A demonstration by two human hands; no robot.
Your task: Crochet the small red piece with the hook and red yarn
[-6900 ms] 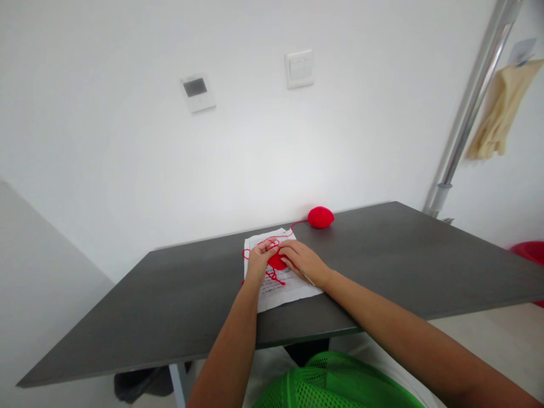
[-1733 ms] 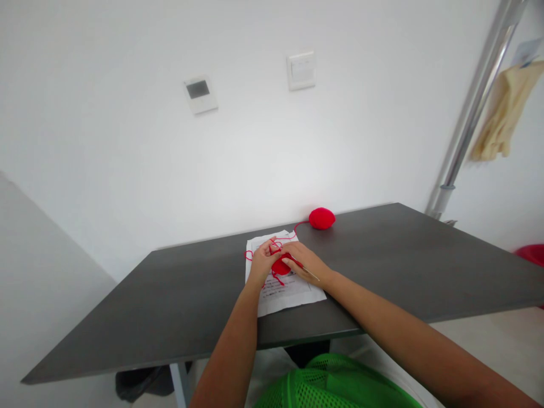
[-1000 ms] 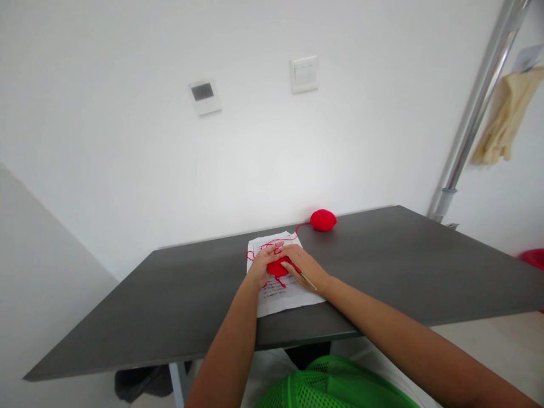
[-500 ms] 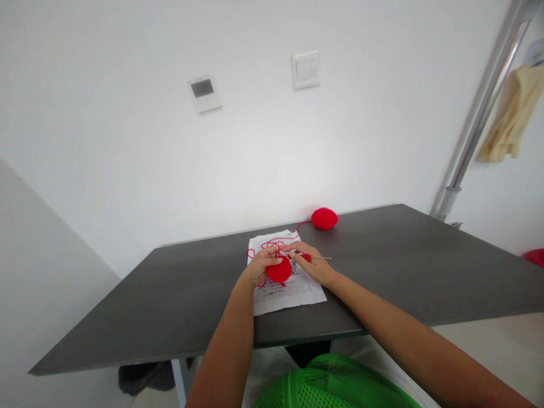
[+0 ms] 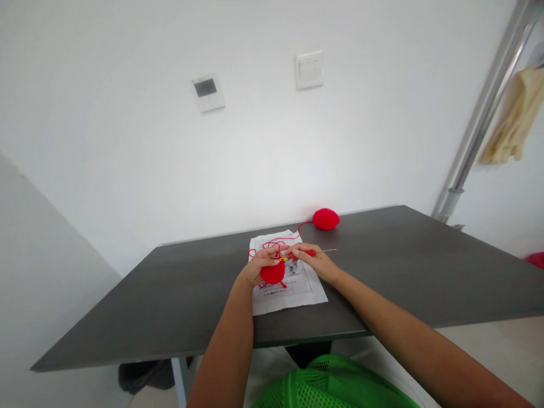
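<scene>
My left hand (image 5: 257,266) pinches the upper edge of a round red crochet piece (image 5: 273,273), with a short yarn tail hanging below it. Between the fingers and thumb of my right hand (image 5: 313,260) is a crochet hook (image 5: 311,253) with a red handle; its thin metal end points right. A small yellow part shows at the top of the crochet piece, between the hands. Loops of red yarn lie behind my left hand and run to a red yarn ball (image 5: 326,219) near the wall.
A printed sheet of paper (image 5: 293,300) lies under my hands on the dark grey table (image 5: 191,306). The white wall with a switch (image 5: 309,69) and a thermostat panel (image 5: 208,93) rises behind. Cream gloves (image 5: 512,122) hang beside a metal pole at right.
The crochet piece has shifted slightly left and tilted in my left hand. My right hand has turned the hook, and the yellow part at the piece now shows.
</scene>
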